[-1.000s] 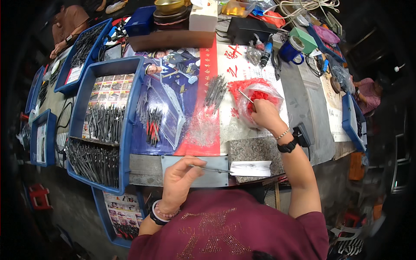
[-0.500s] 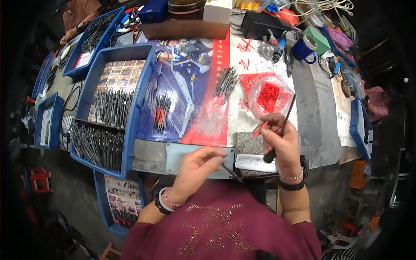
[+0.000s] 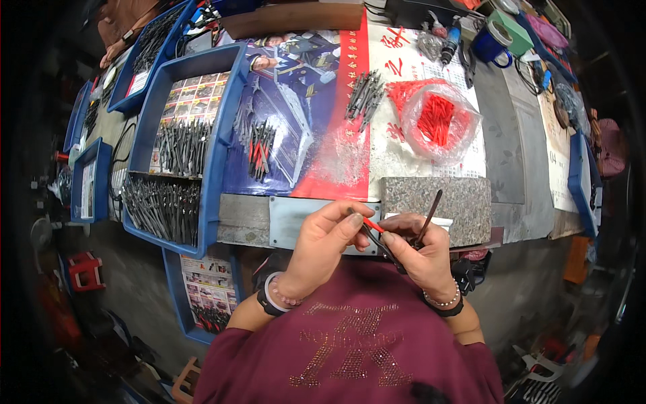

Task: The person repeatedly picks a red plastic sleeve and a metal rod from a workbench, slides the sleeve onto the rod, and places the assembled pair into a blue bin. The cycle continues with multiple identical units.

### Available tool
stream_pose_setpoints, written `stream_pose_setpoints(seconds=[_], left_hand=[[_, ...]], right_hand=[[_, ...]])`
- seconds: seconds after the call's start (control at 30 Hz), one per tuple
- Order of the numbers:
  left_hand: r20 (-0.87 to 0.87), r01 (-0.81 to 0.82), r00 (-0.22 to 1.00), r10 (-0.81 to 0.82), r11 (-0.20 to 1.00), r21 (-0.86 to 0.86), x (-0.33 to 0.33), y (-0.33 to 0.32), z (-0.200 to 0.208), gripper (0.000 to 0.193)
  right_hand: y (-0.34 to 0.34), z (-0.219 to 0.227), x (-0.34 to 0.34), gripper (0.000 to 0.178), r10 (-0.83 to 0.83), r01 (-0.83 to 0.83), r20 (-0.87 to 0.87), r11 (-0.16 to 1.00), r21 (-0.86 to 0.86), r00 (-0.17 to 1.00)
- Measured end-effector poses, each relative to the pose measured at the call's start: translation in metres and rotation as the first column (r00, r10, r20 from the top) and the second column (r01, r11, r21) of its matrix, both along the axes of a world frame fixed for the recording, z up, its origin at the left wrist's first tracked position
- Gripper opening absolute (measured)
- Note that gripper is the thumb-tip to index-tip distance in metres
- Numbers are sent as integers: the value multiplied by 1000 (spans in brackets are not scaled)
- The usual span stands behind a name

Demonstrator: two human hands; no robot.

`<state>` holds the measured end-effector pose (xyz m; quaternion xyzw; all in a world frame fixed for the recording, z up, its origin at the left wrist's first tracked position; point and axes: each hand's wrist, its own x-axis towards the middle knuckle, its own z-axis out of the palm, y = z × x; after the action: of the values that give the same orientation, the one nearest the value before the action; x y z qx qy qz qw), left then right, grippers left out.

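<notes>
My left hand (image 3: 326,236) is closed, pinching a slender dark metal piece (image 3: 385,252), perhaps tweezers, which slants down to the right. Close against it in front of my chest, my right hand (image 3: 422,254) is closed too. Its thumb and finger grip a small red plastic sleeve (image 3: 373,225), which lies along the upper end of the dark piece. Whether the sleeve is over that tip I cannot tell. A thin dark rod tool (image 3: 431,212) stands up out of the same hand, its lower part hidden in the palm.
Red sleeves fill a clear plastic bag (image 3: 464,131) beyond my right hand. Dark slender pieces lie in a pile (image 3: 365,97), and a second pile (image 3: 261,151) has red tips. A blue tray (image 3: 210,195) holds many more. A stone slab (image 3: 464,202) lies at the table's edge.
My right hand has come down and left from near the bag, bringing the red sleeve to the dark piece. My left hand has moved right and up to meet it. The view has shifted.
</notes>
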<state>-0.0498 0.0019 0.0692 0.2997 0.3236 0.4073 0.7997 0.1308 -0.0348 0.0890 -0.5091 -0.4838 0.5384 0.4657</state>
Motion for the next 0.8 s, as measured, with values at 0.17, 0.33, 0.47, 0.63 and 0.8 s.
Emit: stream_pose_setpoints(seconds=[0.17,0.33,0.47,0.63,0.8], left_hand=[[9,32,999,-32,999,-43,1,-3,3,25],[-39,64,997,-64,998,20,-2,-8,5,27],[-89,88,993,-82,994,67,-4,-12,5,26],[-72,33,997,-33,999,-3,-3,-15,-1,24],[-86,71,994,-72,997,-16,-2,-14,-1,25]], right_hand=[[-9,7,4,16,-5,-7,180,998,69,984],[-16,10,2,25,-11,-79,329,962,260,944],[-21,6,-2,30,-9,-121,382,942,314,924],[-24,-1,-3,32,57,-208,447,933,294,892],[-23,-2,1,32,39,-221,507,926,305,861]])
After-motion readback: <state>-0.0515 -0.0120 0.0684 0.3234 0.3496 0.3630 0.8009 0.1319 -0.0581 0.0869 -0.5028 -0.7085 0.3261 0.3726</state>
